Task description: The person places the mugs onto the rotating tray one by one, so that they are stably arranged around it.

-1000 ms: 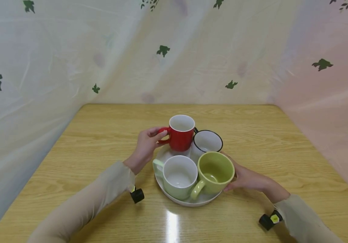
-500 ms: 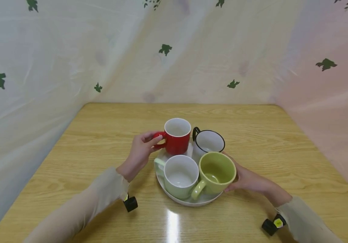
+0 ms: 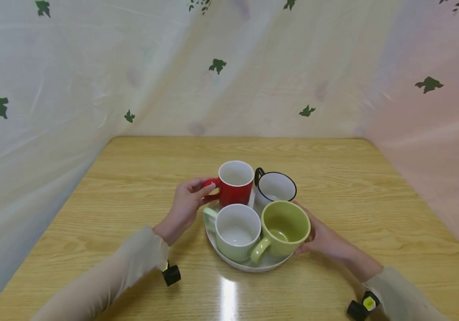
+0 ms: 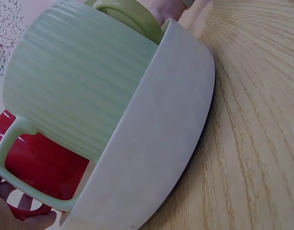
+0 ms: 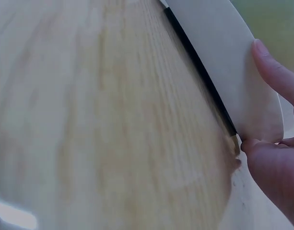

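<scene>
My left hand [image 3: 183, 204] grips the handle of a red mug [image 3: 236, 195], white inside, which stands upright at the back left of a round white dish [image 3: 237, 266]. In the left wrist view the fingers curl through the red handle, partly behind the ribbed pale green mug [image 4: 79, 81]. That mug sits at the dish's front left, beside a yellow-green mug [image 3: 283, 225]. A white mug with a black rim [image 3: 276, 186] is behind them. My right hand [image 3: 327, 238] holds the dish's right side, thumb at the rim and fingertips low on its wall.
The dish rests on a wood-grain table [image 3: 133, 178]. Pale curtains [image 3: 153, 80] with green bird shapes hang behind and along both sides. A bright light reflection lies on the table in front of the dish.
The red mug has come down and toward me with my left hand, uncovering the black handle of the white mug. My right hand has stayed at the dish.
</scene>
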`<control>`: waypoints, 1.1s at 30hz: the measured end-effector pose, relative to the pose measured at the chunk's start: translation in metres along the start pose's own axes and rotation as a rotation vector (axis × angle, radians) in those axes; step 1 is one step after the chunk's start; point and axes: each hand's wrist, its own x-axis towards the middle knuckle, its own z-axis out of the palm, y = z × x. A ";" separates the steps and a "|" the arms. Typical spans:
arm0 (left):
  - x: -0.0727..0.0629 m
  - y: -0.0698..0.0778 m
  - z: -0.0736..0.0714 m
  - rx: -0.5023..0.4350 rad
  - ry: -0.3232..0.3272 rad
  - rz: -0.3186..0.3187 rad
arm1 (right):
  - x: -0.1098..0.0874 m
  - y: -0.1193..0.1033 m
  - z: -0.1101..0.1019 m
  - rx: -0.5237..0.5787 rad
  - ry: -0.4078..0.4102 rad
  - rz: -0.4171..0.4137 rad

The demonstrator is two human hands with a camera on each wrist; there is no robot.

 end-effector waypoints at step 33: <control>0.002 -0.008 0.016 0.057 0.046 -0.066 | -0.002 0.004 0.002 0.161 -0.023 -0.061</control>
